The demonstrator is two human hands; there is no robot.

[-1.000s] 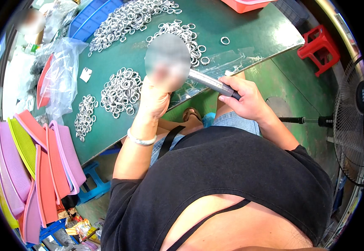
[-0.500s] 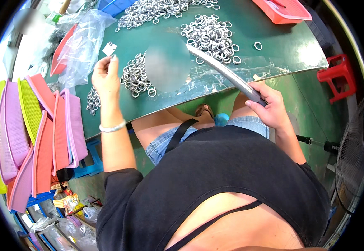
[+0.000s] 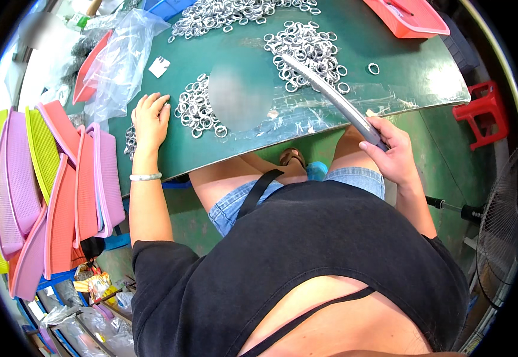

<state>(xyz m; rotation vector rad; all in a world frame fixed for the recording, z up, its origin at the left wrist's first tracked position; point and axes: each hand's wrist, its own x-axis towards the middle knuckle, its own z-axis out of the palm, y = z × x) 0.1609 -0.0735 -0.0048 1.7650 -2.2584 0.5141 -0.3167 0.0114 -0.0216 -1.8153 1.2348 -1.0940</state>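
Note:
My right hand (image 3: 392,149) is closed around the dark lower end of a ring mandrel (image 3: 336,98), a long, tapered grey metal stick. It slants up and left over the table edge, and its tip is over a pile of metal rings (image 3: 306,50). On the left, my left hand (image 3: 150,119) lies palm down at the green table (image 3: 181,152), fingers stretched forward and holding nothing visible. It partly covers a small group of rings (image 3: 130,141). Just right of it is another ring pile (image 3: 196,110). A small white tag (image 3: 159,66) lies beyond its fingertips.
A larger ring pile (image 3: 223,15) lies at the back, and a single ring (image 3: 374,69) at right. A red tray (image 3: 413,27) stands at the far right corner. A clear plastic bag (image 3: 125,65) and stacked coloured baskets (image 3: 57,190) are at left. A red stool (image 3: 482,116) stands right.
My left hand has come down from a raised pinch, its fingers stretching out over the table. The right hand and the ring mandrel have shifted slightly right.

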